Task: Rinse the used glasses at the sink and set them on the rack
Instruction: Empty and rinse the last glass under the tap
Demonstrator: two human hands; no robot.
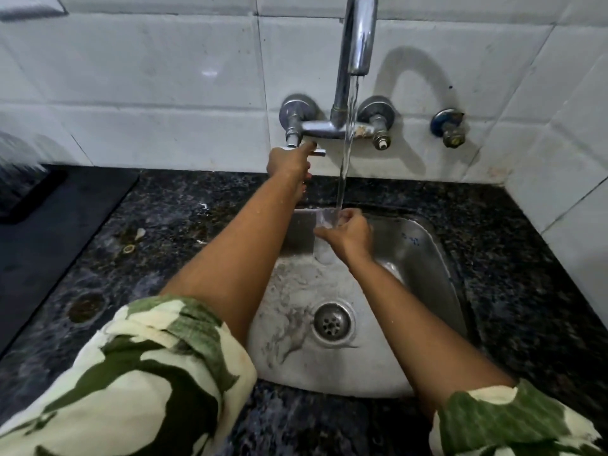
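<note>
A clear glass sits upright over the steel sink, directly under the running stream from the tap. It looks partly filled, though glare blurs its outline.

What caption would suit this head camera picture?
Right hand holds a glass under the running tap while the left hand grips the tap handle.

The left hand reaches forward on an outstretched arm, fingers curled in a grip, while the right hand grips with curled fingers, forearm angled inward.
</note>
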